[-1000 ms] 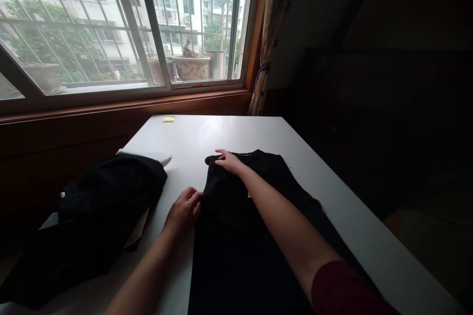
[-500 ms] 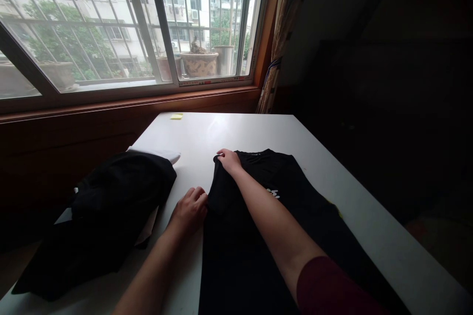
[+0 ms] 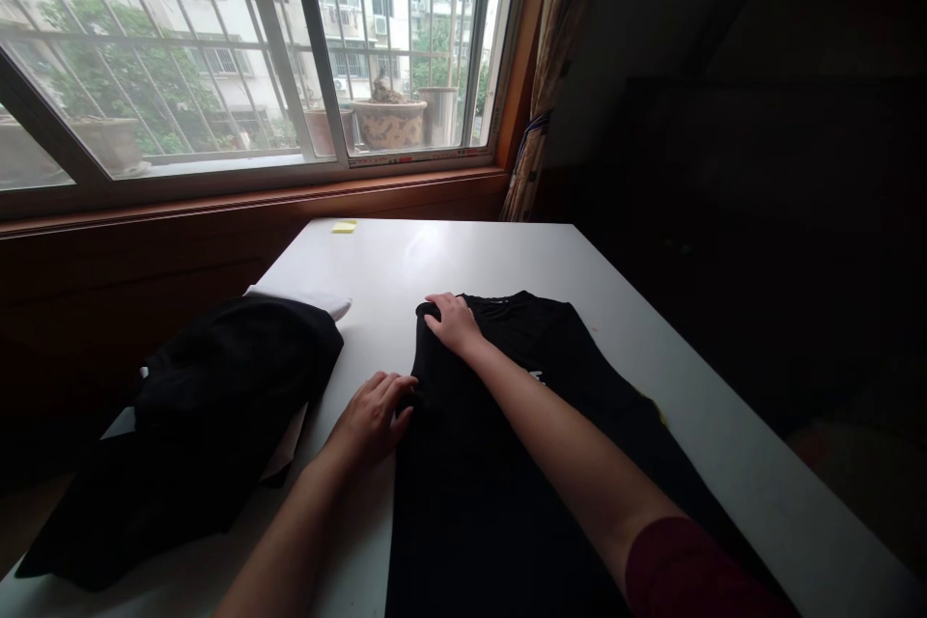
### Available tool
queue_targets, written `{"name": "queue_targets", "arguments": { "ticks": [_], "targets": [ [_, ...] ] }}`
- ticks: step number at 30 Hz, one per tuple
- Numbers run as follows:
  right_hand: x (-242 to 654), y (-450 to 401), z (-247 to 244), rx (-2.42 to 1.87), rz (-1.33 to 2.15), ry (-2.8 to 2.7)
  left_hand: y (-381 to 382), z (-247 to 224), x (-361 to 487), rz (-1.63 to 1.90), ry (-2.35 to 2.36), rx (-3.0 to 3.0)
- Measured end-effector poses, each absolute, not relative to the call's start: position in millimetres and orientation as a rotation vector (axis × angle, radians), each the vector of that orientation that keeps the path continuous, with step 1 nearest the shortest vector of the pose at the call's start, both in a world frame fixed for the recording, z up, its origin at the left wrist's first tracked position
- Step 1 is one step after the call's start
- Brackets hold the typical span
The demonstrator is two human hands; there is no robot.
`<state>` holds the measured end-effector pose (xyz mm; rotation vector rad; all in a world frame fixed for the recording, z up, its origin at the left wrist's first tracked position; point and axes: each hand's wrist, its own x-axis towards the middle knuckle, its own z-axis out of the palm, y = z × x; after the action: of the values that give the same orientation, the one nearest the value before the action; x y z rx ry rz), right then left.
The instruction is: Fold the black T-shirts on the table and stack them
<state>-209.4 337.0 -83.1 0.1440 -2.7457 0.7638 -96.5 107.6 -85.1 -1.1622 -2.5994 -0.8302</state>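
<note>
A black T-shirt (image 3: pixel 470 492) lies spread on the white table, its collar toward the window and a small white print partly hidden behind my right forearm. My right hand (image 3: pixel 455 323) rests on the shirt's far left shoulder, palm down, with thumb and fingers apart. At the shirt's left edge is my left hand (image 3: pixel 372 417); its fingertips touch the fabric and the thumb stands away from the fingers.
On the left of the white table (image 3: pixel 499 256) sits a heap of black clothing (image 3: pixel 232 386), with a white cloth (image 3: pixel 311 297) under it. A yellow sticky note (image 3: pixel 344 226) lies near the far edge. Beyond are a barred window and a tied curtain (image 3: pixel 532 135).
Both hands have loosened: the left thumb has come away from the fingers at the shirt's edge, and the right fingers have spread at the shoulder. The shirt has barely moved.
</note>
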Motion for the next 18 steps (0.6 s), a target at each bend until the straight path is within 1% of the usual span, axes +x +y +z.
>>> {"name": "queue_targets", "arguments": {
  "ticks": [4, 10, 13, 18],
  "targets": [
    [-174, 346, -74, 0.386, 0.709, -2.733, 106, -94, -102, -0.846, -2.591, -1.133],
    [-113, 366, -68, 0.991, 0.677, -2.675, 105, -96, -105, -0.905, -2.629, -1.059],
    [-91, 363, -73, 1.047, 0.598, -2.665, 107, -95, -104, -0.893, -2.620, -1.024],
    [-76, 340, -82, 1.081, 0.315, -2.611, 109, -96, -103, -0.864, -2.608, -0.995]
  ]
}}
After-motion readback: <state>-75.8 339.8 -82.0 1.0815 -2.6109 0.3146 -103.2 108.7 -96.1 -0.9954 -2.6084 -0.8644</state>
